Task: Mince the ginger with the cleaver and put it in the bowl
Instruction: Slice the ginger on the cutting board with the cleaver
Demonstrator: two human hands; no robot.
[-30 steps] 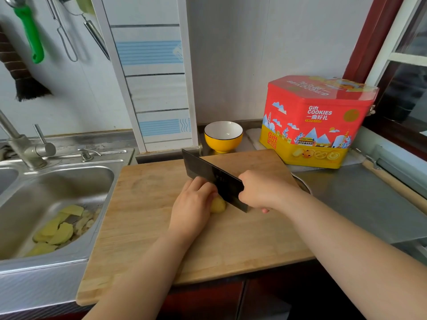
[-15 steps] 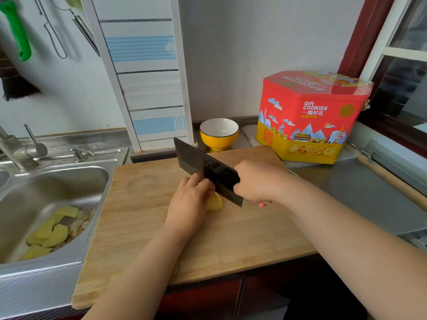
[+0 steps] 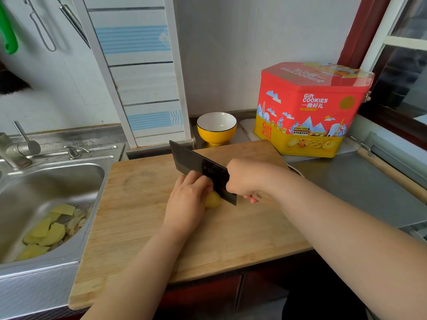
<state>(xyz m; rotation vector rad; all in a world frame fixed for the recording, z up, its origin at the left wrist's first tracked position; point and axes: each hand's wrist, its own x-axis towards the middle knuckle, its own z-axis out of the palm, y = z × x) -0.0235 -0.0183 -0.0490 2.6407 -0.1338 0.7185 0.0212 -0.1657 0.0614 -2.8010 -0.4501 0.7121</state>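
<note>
A yellow piece of ginger [image 3: 213, 199] lies near the middle of the wooden cutting board [image 3: 138, 204]. My left hand [image 3: 187, 199] presses down on the ginger from the left, covering most of it. My right hand [image 3: 248, 179] grips the handle of the dark cleaver [image 3: 198, 167]. The blade stands on edge against the ginger's right side, its tip pointing away to the far left. A yellow bowl [image 3: 216, 128] with a white, empty inside stands behind the board at the wall.
A red and yellow cookie tin [image 3: 309, 109] stands at the back right. The steel sink [image 3: 34, 195] on the left holds several yellow peel slices [image 3: 46, 229]. A faucet [image 3: 16, 151] is at far left. Bare steel counter [image 3: 360, 188] runs to the right of the board.
Both hands hold almost the same pose on the ginger and cleaver. The view has shifted slightly, so the scene sits a little further left and lower in frame.
</note>
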